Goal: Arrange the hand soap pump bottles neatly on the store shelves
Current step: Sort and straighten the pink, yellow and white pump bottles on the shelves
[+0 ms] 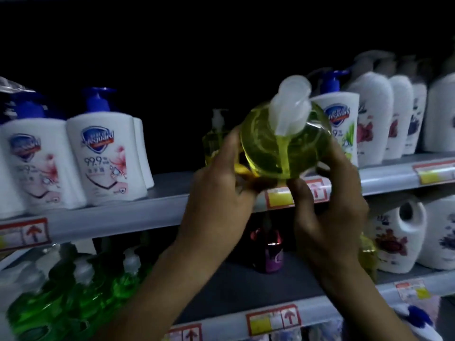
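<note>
Green bottles (73, 291): nearest, crowded at the left of the lower shelf (283, 281); blurred, so I cannot tell how neatly they stand.
Left hand (221, 193): fingers curled round the left flank of the yellow bottle, steadying it.
Right hand (330, 207): wrapped round the bottle's right side and base, thumb across the underside; it seems to take the weight.
Yellow bottle (283, 146): the task's thing, held in the air just in front of the upper shelf's edge and resting on nothing. It is tipped so its clear pump head (290, 107) points at the camera. The two-handed hold probably lets the person turn it label-out before setting it down.
Purple bottle (270, 252): alone on the lower shelf, partly hidden behind the wrists.
Upper shelf (167, 190): a bare stretch lies between the white bottles on either side, likely the slot for this bottle.
White bottles, left (105, 156): at the front edge, labels facing out, which sets the line to match.
Blue-pump white bottle (344, 124): just behind the held one, on the right.
Second yellow bottle (214, 139): upright, deep in the gap, so the held one probably belongs in front of it.
</note>
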`<state>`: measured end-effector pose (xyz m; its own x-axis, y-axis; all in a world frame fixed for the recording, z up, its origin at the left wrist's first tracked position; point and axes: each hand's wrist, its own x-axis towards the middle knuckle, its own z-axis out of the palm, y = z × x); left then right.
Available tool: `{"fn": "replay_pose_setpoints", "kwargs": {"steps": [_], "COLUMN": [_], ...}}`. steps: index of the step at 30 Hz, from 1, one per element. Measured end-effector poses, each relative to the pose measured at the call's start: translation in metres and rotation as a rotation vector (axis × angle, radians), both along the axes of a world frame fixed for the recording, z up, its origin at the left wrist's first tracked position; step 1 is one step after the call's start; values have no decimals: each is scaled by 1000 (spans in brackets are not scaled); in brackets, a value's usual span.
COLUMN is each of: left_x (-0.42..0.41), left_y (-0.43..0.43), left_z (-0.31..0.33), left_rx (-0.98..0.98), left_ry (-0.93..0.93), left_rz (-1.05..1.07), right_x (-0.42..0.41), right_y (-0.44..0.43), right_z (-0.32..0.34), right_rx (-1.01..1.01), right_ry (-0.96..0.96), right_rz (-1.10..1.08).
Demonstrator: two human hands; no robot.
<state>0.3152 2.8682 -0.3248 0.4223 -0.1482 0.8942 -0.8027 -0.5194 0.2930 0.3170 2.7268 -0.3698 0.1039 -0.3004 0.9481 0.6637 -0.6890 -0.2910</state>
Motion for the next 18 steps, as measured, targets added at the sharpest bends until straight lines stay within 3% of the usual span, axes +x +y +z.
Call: {"fn": "replay_pose_setpoints", "kwargs": {"steps": [7,10,15,18], "left_x": [64,87,110,100], "left_y": [-13,-11,-5,-4], "left_z": [25,21,19,19], "left_rx": [91,187,253,245], "left_ry": [206,329,491,472], "left_rz": [44,175,242,247], "right_x": [62,75,80,71], "right_y": [0,2,5,5], "right_z": [20,15,10,6], "right_rx": [-11,-102,-204,-157], "right_ry": [280,375,432,337], "right_rz": [-103,-248,-396,-254]}}
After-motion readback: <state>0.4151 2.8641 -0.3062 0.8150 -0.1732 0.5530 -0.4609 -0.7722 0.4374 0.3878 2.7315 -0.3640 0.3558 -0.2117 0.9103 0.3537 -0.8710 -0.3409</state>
